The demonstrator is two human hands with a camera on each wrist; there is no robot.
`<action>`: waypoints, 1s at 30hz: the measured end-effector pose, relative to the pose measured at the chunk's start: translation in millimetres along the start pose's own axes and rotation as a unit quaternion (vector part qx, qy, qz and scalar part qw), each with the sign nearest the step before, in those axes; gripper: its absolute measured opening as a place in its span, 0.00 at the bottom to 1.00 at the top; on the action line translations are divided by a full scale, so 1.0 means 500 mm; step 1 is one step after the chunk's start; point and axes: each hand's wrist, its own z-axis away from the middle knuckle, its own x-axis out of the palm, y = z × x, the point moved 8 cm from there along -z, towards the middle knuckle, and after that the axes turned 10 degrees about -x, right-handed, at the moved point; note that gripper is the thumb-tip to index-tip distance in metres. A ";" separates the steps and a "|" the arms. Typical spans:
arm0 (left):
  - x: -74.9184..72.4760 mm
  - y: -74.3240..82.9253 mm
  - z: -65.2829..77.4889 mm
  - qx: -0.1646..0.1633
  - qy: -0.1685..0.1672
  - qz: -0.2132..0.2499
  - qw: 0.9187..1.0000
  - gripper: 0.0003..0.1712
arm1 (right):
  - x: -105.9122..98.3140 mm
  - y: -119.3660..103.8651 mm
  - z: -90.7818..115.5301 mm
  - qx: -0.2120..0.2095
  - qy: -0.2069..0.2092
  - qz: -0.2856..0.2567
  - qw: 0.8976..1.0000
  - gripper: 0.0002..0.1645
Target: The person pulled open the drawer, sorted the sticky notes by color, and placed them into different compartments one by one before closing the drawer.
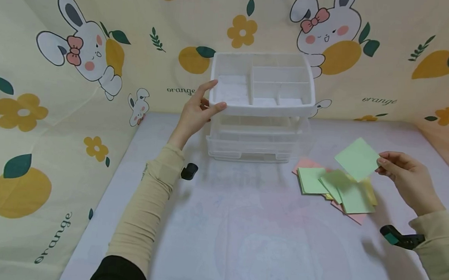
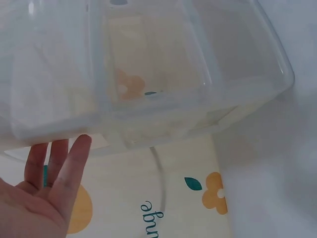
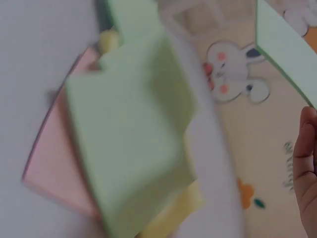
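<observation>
A white plastic drawer organizer [image 1: 262, 110] stands at the back, with a divided open tray [image 1: 232, 87] on top and clear drawers [image 1: 248, 147] below. My left hand [image 1: 196, 111] touches the left end of that tray, its thumb at the front corner. In the left wrist view, straight fingers [image 2: 72, 168] rest against the clear plastic side. My right hand [image 1: 411, 177] pinches a green square sticky note [image 1: 357, 158] by one corner, raised over a loose pile. That pile has green sticky notes [image 1: 355, 197], pink ones [image 1: 357, 217] and yellow ones [image 1: 369, 192].
The white tabletop [image 1: 257, 243] stretches out in front of the organizer. Behind and to the left hangs a cream cloth [image 1: 110, 62] printed with rabbits, oranges and flowers. Black wrist cameras [image 1: 189, 171] sit by both sleeves.
</observation>
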 end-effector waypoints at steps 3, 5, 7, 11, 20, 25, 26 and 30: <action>0.003 0.003 -0.002 -0.001 -0.011 -0.001 1.000 0.38 | 0.026 -0.036 -0.010 -0.050 -0.003 -0.077 0.996 0.09; 0.005 0.005 -0.003 -0.001 -0.022 -0.001 1.000 0.38 | 0.040 -0.061 -0.018 -0.080 -0.003 -0.097 0.992 0.10; 0.008 0.007 -0.004 -0.004 -0.035 0.001 0.999 0.38 | 0.051 -0.085 -0.025 -0.103 -0.002 -0.107 0.989 0.11; 0.010 0.007 -0.006 -0.013 -0.051 0.003 0.999 0.39 | 0.075 -0.129 -0.041 -0.132 -0.001 -0.105 0.986 0.10; 0.007 0.003 -0.004 -0.034 -0.033 0.002 0.999 0.39 | 0.144 -0.199 -0.062 -0.162 -0.034 -0.058 0.985 0.10; 0.007 0.002 -0.007 -0.026 -0.020 -0.001 0.999 0.40 | 0.190 -0.239 -0.070 -0.179 -0.064 -0.073 0.979 0.12; 0.006 0.002 -0.007 -0.025 -0.017 0.000 1.000 0.40 | 0.200 -0.244 -0.072 -0.179 -0.069 -0.074 0.979 0.12; 0.003 0.000 -0.006 -0.023 -0.011 -0.003 1.000 0.39 | 0.234 -0.258 -0.082 -0.186 -0.082 -0.066 0.977 0.12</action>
